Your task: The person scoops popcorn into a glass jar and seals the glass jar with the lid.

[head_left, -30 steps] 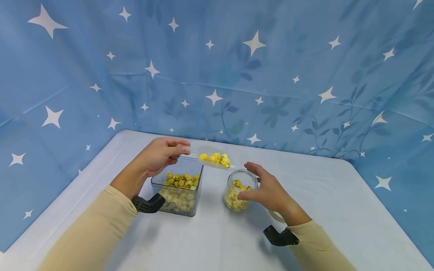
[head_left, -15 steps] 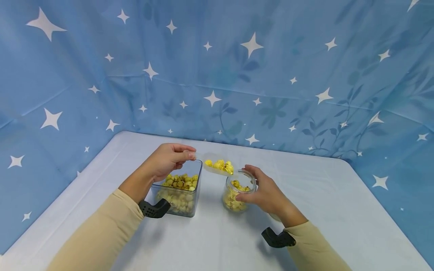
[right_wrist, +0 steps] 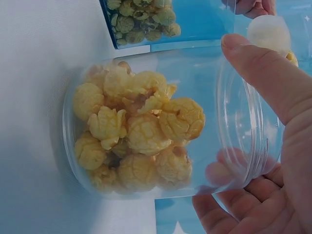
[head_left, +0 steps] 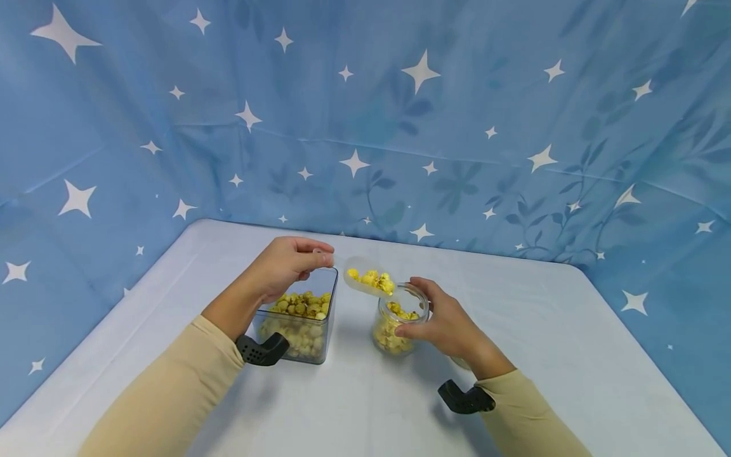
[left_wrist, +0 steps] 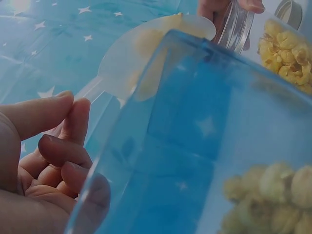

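Note:
My left hand (head_left: pixel 291 266) pinches the handle of a translucent plastic scoop (head_left: pixel 356 284) between thumb and fingertips. Several yellow popcorn pieces (head_left: pixel 372 278) lie in the scoop, whose tip is right at the rim of a clear jar (head_left: pixel 390 325). Around the upper part of that jar curl the thumb and fingers of my right hand (head_left: pixel 448 317). Popcorn (right_wrist: pixel 141 122) fills roughly the lower half of the jar, as the right wrist view shows. Under my left hand stands a clear square container (head_left: pixel 328 333) holding more popcorn (head_left: pixel 302 308).
A round lid (head_left: pixel 460 363) lies on the white-covered table (head_left: pixel 365 406), partly hidden behind my right forearm. A blue curtain with white stars (head_left: pixel 354 114) hangs along the table's back and sides.
The scoop and my left hand have come slightly right and lower, bringing the scoop's tip to the jar's rim. My right hand keeps its hold on the jar.

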The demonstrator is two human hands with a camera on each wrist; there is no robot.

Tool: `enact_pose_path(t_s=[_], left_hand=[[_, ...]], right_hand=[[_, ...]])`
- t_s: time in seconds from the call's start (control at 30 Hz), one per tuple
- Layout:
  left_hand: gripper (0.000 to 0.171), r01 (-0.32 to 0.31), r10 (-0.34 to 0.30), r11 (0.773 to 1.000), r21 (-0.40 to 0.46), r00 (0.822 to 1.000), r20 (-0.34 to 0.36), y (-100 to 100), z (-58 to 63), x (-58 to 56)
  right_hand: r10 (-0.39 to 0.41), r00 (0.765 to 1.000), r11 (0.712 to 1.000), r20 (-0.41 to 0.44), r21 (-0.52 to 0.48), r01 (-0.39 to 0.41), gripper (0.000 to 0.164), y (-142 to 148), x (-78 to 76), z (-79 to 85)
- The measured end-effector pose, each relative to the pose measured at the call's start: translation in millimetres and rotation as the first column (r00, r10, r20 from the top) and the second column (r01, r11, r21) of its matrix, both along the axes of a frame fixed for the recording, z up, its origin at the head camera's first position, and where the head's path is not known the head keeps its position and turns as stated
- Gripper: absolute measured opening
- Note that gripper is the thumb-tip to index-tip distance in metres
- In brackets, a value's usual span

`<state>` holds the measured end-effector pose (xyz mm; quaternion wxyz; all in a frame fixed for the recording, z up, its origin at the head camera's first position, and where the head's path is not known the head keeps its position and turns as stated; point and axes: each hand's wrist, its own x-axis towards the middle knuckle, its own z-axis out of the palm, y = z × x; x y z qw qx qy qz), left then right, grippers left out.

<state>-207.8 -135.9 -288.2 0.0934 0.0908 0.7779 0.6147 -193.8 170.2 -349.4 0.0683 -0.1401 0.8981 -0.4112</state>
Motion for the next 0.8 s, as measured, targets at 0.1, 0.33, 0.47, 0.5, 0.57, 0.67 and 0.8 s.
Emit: enact_pose_path(t_s=[0.1, 0.33, 0.47, 0.5, 0.57, 0.67, 0.8], left_hand=[[0.034, 0.005, -0.005, 1.000, -0.015, 1.000, -0.012, 1.3, 2.2, 1.1], [0.033, 0.014, -0.015, 1.000, -0.023, 1.000, -0.028, 5.4, 4.2, 2.8], [0.032, 0.014, -0.014, 1.000, -0.020, 0.999, -0.032, 7.7, 5.2, 3.8], [0.032, 0.013, -0.014, 1.000, -0.018, 0.999, -0.033, 8.3, 5.4, 3.9], [0.032, 0.011, -0.012, 1.000, -0.024, 0.999, -0.038, 9.0, 5.6, 3.9], [0.032, 0.009, -0.011, 0.999, -0.036, 0.999, -0.044, 10.1, 6.2, 3.4], [0.032, 0.004, -0.008, 0.997, -0.072, 0.999, -0.050, 12.1, 8.5, 3.6]], right_hand=[[0.000, 1.000, 1.000, -0.001, -0.005, 0.000, 0.100, 0.1, 0.3, 0.3], [-0.008, 1.000, 1.000, 0.025, -0.030, 0.009, 0.101, -0.3, 1.3, -0.4], [-0.011, 1.000, 0.999, 0.027, -0.030, 0.012, 0.101, 0.0, 1.2, -1.3], [-0.009, 1.000, 0.999, 0.026, -0.030, 0.010, 0.101, 0.2, 1.2, -1.4], [-0.004, 1.000, 0.999, 0.019, -0.032, 0.005, 0.101, 0.6, 1.2, -1.7], [0.003, 1.000, 0.999, 0.012, -0.035, -0.002, 0.101, 1.2, 1.4, -2.0], [0.005, 1.000, 0.999, 0.010, -0.036, -0.005, 0.101, 1.6, 1.2, -2.7]])
